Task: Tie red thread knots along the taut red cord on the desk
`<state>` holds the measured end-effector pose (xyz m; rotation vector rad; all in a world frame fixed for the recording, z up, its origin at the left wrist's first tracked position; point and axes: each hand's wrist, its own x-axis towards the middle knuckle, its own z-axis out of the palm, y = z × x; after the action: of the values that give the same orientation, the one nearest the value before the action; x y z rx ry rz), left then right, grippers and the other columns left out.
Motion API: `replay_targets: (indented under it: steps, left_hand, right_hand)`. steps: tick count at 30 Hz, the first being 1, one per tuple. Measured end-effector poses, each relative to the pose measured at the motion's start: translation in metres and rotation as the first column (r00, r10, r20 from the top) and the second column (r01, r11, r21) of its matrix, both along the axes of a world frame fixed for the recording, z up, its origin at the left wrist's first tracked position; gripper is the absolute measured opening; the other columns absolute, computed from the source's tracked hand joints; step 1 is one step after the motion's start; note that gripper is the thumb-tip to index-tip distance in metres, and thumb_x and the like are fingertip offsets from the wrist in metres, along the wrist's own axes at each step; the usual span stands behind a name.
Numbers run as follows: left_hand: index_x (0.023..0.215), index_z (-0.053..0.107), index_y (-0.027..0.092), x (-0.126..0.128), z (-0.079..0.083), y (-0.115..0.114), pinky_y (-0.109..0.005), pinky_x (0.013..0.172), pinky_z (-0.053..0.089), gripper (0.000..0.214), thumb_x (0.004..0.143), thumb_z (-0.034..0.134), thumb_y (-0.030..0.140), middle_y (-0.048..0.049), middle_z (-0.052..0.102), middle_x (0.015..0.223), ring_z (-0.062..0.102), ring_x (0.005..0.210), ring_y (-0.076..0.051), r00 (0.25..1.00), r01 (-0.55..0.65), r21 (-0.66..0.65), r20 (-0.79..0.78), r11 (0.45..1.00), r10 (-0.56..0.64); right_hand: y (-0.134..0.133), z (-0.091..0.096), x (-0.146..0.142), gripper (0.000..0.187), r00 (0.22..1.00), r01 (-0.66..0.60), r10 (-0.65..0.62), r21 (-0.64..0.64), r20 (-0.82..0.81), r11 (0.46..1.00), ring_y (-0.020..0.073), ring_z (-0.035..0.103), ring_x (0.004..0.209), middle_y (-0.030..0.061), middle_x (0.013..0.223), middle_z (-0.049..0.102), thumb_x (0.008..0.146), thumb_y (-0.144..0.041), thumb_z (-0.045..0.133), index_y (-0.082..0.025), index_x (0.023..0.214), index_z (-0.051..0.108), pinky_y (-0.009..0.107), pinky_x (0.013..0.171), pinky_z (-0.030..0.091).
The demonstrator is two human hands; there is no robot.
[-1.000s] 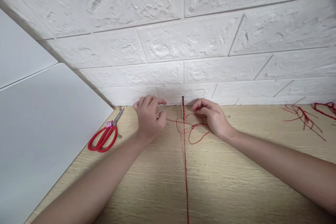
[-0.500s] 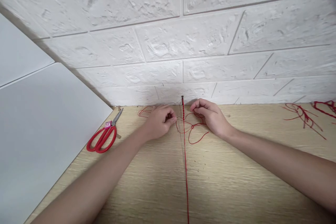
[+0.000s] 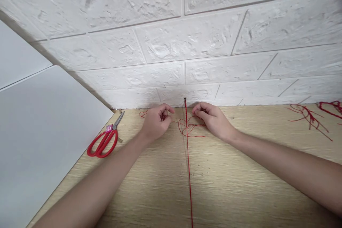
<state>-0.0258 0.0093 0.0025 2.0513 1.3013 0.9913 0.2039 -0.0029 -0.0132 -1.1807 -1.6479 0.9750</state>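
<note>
A red cord braid [image 3: 186, 114] hangs from a dark nail [image 3: 185, 98] low on the wall. From it a straight red cord [image 3: 188, 167] runs down towards me. Left of the braid, my left hand [image 3: 156, 123] has its fingers curled around a thin red thread, thumb and forefinger slightly apart. My right hand [image 3: 212, 119], on the other side, pinches red thread between thumb and forefinger. Loose loops of thin red thread [image 3: 196, 136] lie across the cord between my hands. More thread [image 3: 143, 114] shows behind my left hand.
Red-handled scissors [image 3: 103, 144] lie on the wooden tabletop [image 3: 149, 192] at left, beside a white panel [image 3: 53, 131]. Red thread scraps [image 3: 310, 115] and another red braided piece [image 3: 332, 107] lie at right. A white brick-patterned wall [image 3: 160, 42] rises behind.
My left hand has shifted left, away from the braid, its thumb and forefinger parting. The loose thread loops have drawn leftwards and become smaller. My right hand has barely moved.
</note>
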Motion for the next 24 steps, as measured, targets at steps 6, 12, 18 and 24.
replay_targets:
  steps: [6, 12, 18, 24]
  left_hand:
    - [0.089, 0.066, 0.016, -0.0013, -0.0011, 0.0015, -0.024, 0.054, 0.035, 0.015, 0.076, 0.059, 0.014, 0.0051, 0.049, 0.061, 0.042, 0.054, -0.009, 1.0, 0.013, -0.003, 0.008, 1.0, -0.013]
    - [0.095, 0.064, 0.017, 0.0011, -0.0013, -0.0001, -0.025, 0.055, 0.036, 0.018, 0.078, 0.059, 0.019, 0.0056, 0.049, 0.06, 0.045, 0.053, -0.01, 0.984, 0.024, -0.01, -0.175, 1.0, -0.025]
    - [0.092, 0.065, 0.021, 0.0057, 0.0003, -0.0051, -0.027, 0.056, 0.035, 0.016, 0.081, 0.055, 0.017, 0.0064, 0.046, 0.051, 0.044, 0.049, -0.013, 0.932, 0.038, 0.04, -0.362, 0.998, -0.02]
    - [0.101, 0.067, 0.024, -0.0037, -0.0008, 0.0021, -0.033, 0.059, 0.035, 0.02, 0.086, 0.054, 0.021, -0.0047, 0.066, 0.07, 0.06, 0.064, -0.025, 0.757, -0.282, 0.241, -0.539, 0.929, 0.369]
  right_hand:
    - [-0.0007, 0.001, -0.0002, 0.014, 0.997, 0.007, -0.009, 0.031, 0.071, 0.999, 0.0188, 0.059, 0.084, 0.0009, 0.087, 0.066, 0.087, -0.022, 0.05, -0.021, 0.085, 0.064, 0.032, 0.078, 0.041]
    - [-0.0005, 0.0007, -0.0005, 0.014, 0.995, 0.012, -0.015, 0.033, 0.097, 0.999, 0.0188, 0.059, 0.084, 0.0009, 0.088, 0.067, 0.086, -0.021, 0.051, -0.021, 0.086, 0.065, 0.032, 0.078, 0.042]
    - [-0.0006, 0.0003, -0.0007, 0.014, 0.995, 0.015, -0.019, 0.043, 0.095, 0.999, 0.0187, 0.058, 0.08, 0.0011, 0.085, 0.067, 0.086, -0.022, 0.051, -0.021, 0.085, 0.065, 0.031, 0.074, 0.041]
    - [-0.0002, 0.0001, -0.0004, 0.013, 0.997, 0.006, -0.01, 0.042, 0.081, 0.999, 0.0186, 0.058, 0.081, 0.0007, 0.085, 0.066, 0.085, -0.021, 0.051, -0.021, 0.083, 0.064, 0.032, 0.076, 0.042]
